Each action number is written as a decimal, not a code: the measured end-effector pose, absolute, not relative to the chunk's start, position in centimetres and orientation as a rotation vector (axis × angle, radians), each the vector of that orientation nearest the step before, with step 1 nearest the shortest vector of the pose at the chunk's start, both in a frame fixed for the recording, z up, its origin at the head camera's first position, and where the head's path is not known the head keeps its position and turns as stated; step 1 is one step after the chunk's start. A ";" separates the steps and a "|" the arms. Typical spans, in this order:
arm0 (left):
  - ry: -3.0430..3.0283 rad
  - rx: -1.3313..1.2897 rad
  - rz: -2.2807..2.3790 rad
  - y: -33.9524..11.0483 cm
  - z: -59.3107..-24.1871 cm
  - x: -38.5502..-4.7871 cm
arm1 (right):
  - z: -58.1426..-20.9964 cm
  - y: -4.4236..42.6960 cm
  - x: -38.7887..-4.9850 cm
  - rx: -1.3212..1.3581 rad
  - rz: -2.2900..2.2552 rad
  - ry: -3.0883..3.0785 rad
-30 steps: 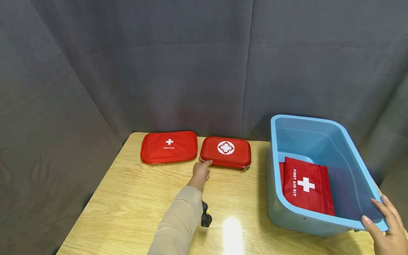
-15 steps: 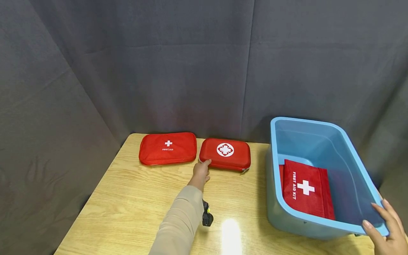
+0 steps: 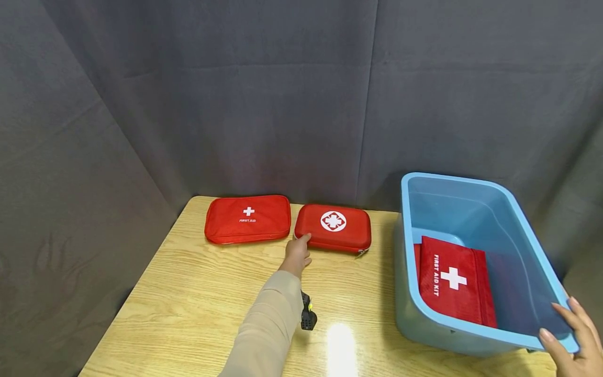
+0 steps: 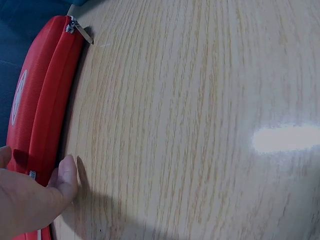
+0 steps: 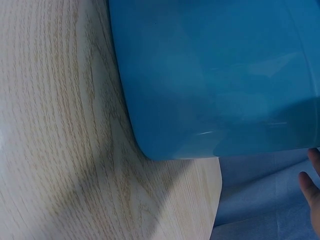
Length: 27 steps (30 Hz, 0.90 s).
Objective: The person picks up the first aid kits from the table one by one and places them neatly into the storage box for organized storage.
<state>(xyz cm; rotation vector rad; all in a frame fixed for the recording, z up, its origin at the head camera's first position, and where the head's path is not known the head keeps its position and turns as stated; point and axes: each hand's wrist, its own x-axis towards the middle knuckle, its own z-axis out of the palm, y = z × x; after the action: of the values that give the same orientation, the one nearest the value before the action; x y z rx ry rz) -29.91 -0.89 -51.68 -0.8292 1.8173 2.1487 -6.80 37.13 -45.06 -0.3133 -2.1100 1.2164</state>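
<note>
A hard-shell red first aid case (image 3: 333, 225) with a round white cross emblem lies near the back of the table. My left hand (image 3: 297, 254) is at its front left corner, thumb on the top and the other fingers curled by the front side. In the left wrist view, the left hand (image 4: 35, 197) covers part of the case's zipper edge. On the right stands a blue plastic bin (image 3: 464, 320). My right hand (image 3: 577, 340) grips its near right rim, thumb outside and fingers over the edge. Inside the bin lies a red first aid pouch (image 3: 447, 301), partly over another red item (image 3: 416, 256).
A soft red first aid bag (image 3: 248, 224) lies left of the hard case. The wooden table (image 3: 188, 314) ends at a grey curtain (image 3: 282, 104) behind and on the left. A black device (image 3: 308, 313) shows beside the left sleeve.
The head view has shifted slightly. Both hands stay in nearly the same places, and the first aid case and bin have not visibly moved on the table.
</note>
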 end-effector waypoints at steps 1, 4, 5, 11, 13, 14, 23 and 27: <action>1.817 -0.828 2.148 -0.8 -50.6 -29.3 | -45.1 37.1 -6.8 -0.308 1.212 -2.109; 1.811 -0.823 2.175 -0.6 -50.0 -28.9 | -45.1 37.2 -6.8 -0.320 1.199 -2.122; 1.821 -0.828 2.177 -0.6 -49.9 -28.9 | -45.1 37.2 -6.8 -0.328 1.195 -2.128; 1.893 -0.880 2.136 -0.1 -50.2 -29.1 | -45.0 37.1 -6.7 -0.333 1.202 -2.123; 1.881 -0.911 2.134 0.0 -50.3 -29.1 | -45.1 37.1 -6.6 -0.330 1.212 -2.104; 1.874 -0.923 2.141 0.1 -50.4 -29.2 | -45.1 37.0 -6.6 -0.330 1.213 -2.098; 1.862 -0.967 2.132 0.7 -50.5 -29.5 | -45.1 37.0 -6.7 -0.321 1.194 -2.092; 1.782 -0.986 2.194 0.8 -50.3 -29.6 | -45.1 37.0 -6.7 -0.336 1.231 -2.074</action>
<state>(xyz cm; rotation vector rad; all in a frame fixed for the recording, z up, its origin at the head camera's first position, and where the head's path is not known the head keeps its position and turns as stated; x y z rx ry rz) -29.62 0.77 -50.33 -0.9862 1.7816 2.1943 -6.75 36.97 -45.06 -0.3362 -2.0743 1.2307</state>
